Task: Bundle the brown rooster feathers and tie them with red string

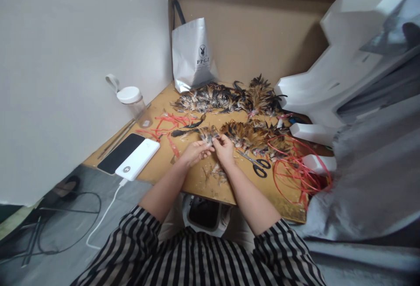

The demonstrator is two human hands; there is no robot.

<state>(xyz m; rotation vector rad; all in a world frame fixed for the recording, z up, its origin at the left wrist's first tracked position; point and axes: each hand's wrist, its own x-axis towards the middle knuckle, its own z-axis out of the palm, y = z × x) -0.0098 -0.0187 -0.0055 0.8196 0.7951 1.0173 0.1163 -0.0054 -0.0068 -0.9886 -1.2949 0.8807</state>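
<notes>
Between my two hands is a small bunch of feathers, greyish with brown tips. My left hand pinches its lower left side, and my right hand closes on it from the right with thumb and fingers together. Just beyond lies a row of brown and black feather bunches. Black-handled scissors rest on the table to the right of my right hand. Loose feather scraps are scattered below my hands, and a dark feather lies past my left hand.
A longer feather pile lies at the back before a silver bag. Red plastic strips lie left, and a red strip tangle right. A phone, a white power bank and a lidded bottle stand left.
</notes>
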